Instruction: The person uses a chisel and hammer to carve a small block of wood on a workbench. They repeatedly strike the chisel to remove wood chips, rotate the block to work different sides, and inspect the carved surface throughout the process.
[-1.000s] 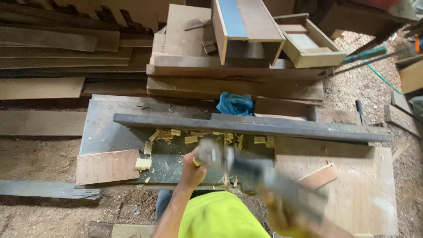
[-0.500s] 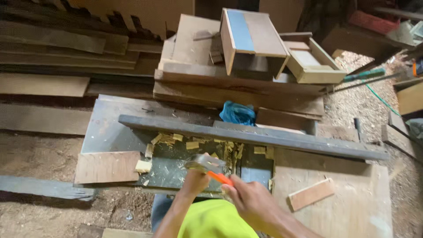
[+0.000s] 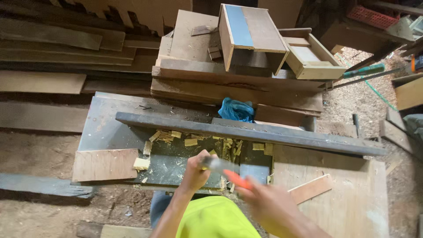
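Observation:
My left hand point(image 3: 195, 171) is closed around a small pale grey piece point(image 3: 214, 163), held over the dark machine table point(image 3: 172, 169). My right hand point(image 3: 269, 203), blurred with motion, grips an orange-handled tool point(image 3: 235, 180) whose front end reaches the grey piece. Both hands are at the near edge of the table, above my yellow shirt point(image 3: 216, 220). Yellowish wood chips point(image 3: 194, 141) lie scattered on the table just beyond my hands, in front of a long dark bar point(image 3: 246, 131).
A blue plastic bag point(image 3: 235, 110) lies behind the bar. Planks and two wooden boxes point(image 3: 251, 35) are stacked at the back. A plywood piece point(image 3: 105, 164) sits left, a thin wood strip point(image 3: 310, 189) on the board to the right. Sawdust covers the floor.
The long grey object blurred in my right hand a second ago is gone; the orange-handled tool is there instead. My right hand has swung lower right, and the view has drifted slightly.

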